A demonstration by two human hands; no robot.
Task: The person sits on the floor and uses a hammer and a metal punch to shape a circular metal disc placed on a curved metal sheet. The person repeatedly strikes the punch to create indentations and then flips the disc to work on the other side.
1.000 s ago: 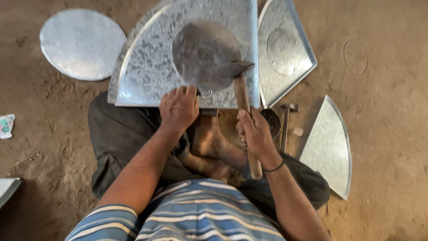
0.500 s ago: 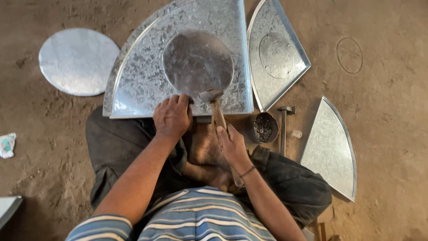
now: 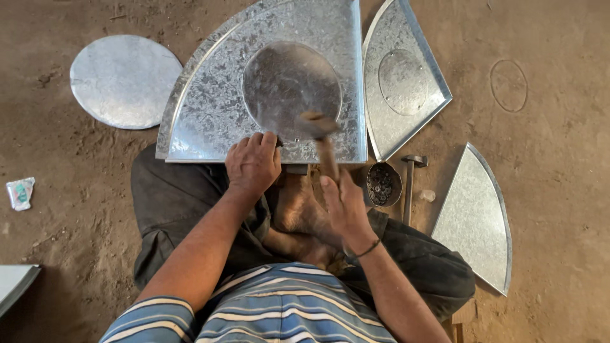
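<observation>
Gripping firmly, the right hand [image 3: 346, 206] was clenched around the wooden handle of a hammer [image 3: 321, 136], and its head, blurred, was over the lower edge of the round disc [image 3: 289, 86]. That disc lay on top of a big quarter-circle sheet [image 3: 210, 108] of galvanized metal, which was on the dirt floor [image 3: 559, 51] in front of the seated person.

From the left: a small crumpled wrapper [image 3: 20, 192] lay on the floor, and further up was a loose round metal disc [image 3: 124, 79], apart from the big sheet. The left hand [image 3: 253, 164] pressed on the bottom edge of the big sheet with the fingers [image 3: 264, 140] bent down; it grasped nothing, only held the sheet flat.

To the right of the big sheet, just beside it, was a second sheet [image 3: 406, 114] with a round patch in its middle. Below this one stood a small tin [image 3: 383, 184] with dark small pieces inside, near the right hand. A second hammer [image 3: 410, 184] lay just beside the tin. At the far right a third sheet [image 3: 480, 222] lay on the floor.
</observation>
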